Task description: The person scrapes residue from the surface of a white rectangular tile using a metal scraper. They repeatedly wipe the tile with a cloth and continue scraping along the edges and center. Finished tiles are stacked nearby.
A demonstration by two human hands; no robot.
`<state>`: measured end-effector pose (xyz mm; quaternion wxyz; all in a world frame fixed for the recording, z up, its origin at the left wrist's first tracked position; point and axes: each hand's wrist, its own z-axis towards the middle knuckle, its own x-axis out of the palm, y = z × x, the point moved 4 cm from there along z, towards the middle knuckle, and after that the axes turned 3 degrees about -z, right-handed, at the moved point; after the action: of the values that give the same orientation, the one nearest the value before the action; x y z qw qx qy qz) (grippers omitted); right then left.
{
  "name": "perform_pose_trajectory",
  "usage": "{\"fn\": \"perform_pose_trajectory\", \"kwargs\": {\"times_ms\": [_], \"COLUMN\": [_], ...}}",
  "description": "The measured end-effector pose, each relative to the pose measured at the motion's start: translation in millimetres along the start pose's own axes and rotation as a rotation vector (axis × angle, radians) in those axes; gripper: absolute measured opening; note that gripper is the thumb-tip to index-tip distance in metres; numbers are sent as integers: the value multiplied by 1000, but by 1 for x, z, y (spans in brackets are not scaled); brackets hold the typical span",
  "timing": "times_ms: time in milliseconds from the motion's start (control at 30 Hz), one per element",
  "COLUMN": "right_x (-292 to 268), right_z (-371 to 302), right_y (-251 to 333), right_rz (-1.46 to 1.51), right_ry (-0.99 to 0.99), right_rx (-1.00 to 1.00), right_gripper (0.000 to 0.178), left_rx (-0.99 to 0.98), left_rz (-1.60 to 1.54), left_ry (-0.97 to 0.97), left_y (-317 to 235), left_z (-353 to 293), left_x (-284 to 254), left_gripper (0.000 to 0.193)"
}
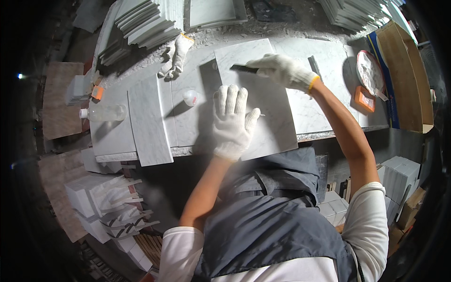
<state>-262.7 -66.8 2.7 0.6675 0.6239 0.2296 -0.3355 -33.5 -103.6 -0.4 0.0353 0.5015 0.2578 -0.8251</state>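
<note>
A white marble tile with grey veins [274, 120] lies on the bench before me, its near edge by my apron. My left hand [232, 123], in a white knit glove, rests flat on the tile's left part with fingers stretched out. Farther off, my gloved right hand [287, 71] grips a dark flat bar [243, 69] over the tile's far part. The fingers wrap its right end; whether the bar touches the surface I cannot tell. Right of that hand, another dark strip [314, 66] lies on the bench. A small whitish container [190, 97] stands left of my left hand.
A narrow marble piece [149, 120] overhangs the bench's front edge. Left of it is a clear bottle [108, 113]. White gloves [176, 56] lie near stacked tiles [150, 22]. At right are a round dish of white material [370, 70], an orange box [364, 98] and a cardboard box [405, 75].
</note>
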Motion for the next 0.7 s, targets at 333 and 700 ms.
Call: {"fn": "perform_pose_trajectory", "kwargs": {"times_ms": [333, 700], "right_x": [5, 33], "right_z": [-180, -288], "right_y": [8, 10], "right_rz": [1014, 564], "right_ry": [-463, -629], "right_rx": [492, 751], "right_gripper": [63, 25], "left_rx": [399, 720], "left_rz": [1340, -564], "left_ry": [12, 596], "left_y": [40, -126], "left_z": [111, -63], "left_x": [50, 44], "left_gripper": [84, 63]}}
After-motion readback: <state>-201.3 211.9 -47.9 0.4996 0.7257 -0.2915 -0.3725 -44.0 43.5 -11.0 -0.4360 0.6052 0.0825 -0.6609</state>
